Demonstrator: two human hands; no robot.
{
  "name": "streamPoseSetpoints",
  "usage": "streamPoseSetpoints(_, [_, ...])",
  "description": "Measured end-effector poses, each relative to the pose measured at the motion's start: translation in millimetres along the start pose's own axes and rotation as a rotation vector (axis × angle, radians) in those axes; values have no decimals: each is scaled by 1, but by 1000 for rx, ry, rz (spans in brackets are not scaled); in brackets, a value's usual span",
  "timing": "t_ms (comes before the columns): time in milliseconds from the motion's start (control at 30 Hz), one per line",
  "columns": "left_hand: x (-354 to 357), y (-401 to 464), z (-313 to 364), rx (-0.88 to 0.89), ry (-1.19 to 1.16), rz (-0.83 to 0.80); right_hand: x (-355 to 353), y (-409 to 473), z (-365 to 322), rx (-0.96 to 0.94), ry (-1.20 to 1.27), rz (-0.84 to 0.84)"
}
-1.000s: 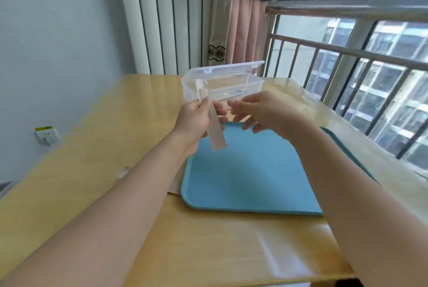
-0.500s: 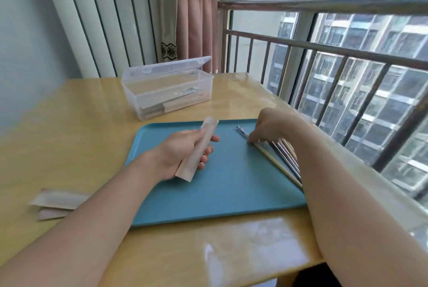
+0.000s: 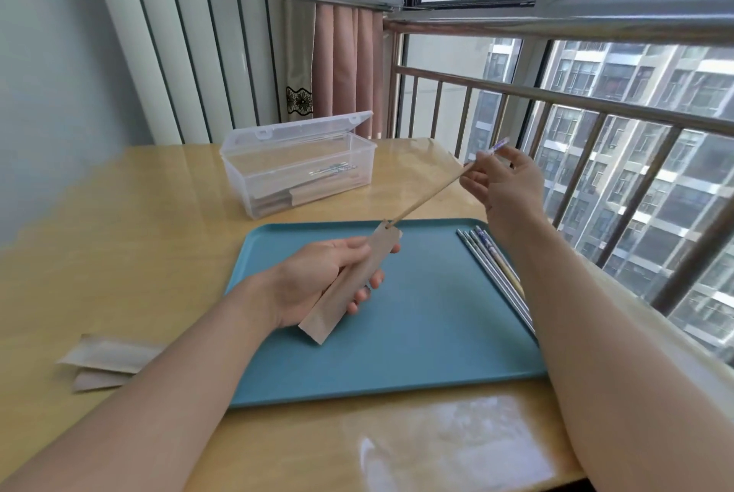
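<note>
Two flat brown paper sleeves (image 3: 107, 362) lie overlapping on the pale wooden table (image 3: 139, 233) at the far left. Farther back stands a clear plastic box (image 3: 298, 169) with its hinged lid up. The left hand (image 3: 317, 281) hovers palm-up over the blue rectangular tray (image 3: 397, 352), forearm angled in from the lower left, fingers curled round a long brown paper sleeve (image 3: 349, 285) that slants up to the right. A slim wooden chopstick with a blue patterned top (image 3: 433, 193) pokes from the sleeve's open mouth. The right hand (image 3: 504, 185), raised above the tray's far right corner, pinches the chopstick's top between thumb and fingertips. A row of loose chopsticks (image 3: 492, 273) lies along the tray's right edge.
</note>
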State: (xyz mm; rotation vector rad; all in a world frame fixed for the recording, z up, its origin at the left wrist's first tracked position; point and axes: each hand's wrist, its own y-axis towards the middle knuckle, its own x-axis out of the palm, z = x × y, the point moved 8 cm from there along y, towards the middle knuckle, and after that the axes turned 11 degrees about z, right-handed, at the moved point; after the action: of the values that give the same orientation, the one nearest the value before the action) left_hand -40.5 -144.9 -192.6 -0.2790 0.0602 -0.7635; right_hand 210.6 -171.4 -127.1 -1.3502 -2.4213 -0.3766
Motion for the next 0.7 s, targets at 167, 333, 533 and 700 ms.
streamPoseSetpoints(167, [3, 1, -2, -4, -16, -63, -1, -3, -6, -94, -29, 14])
streamPoseSetpoints(333, [7, -2, -1, 7, -34, -91, -2, -5, -12, -155, -47, 11])
streamPoseSetpoints(533, [6, -2, 2, 43, -23, -73, 2, -6, -13, -200, -69, -40])
streamPoseSetpoints(700, [6, -1, 2, 62, -25, -72, 3, -5, -11, -164, 9, -46])
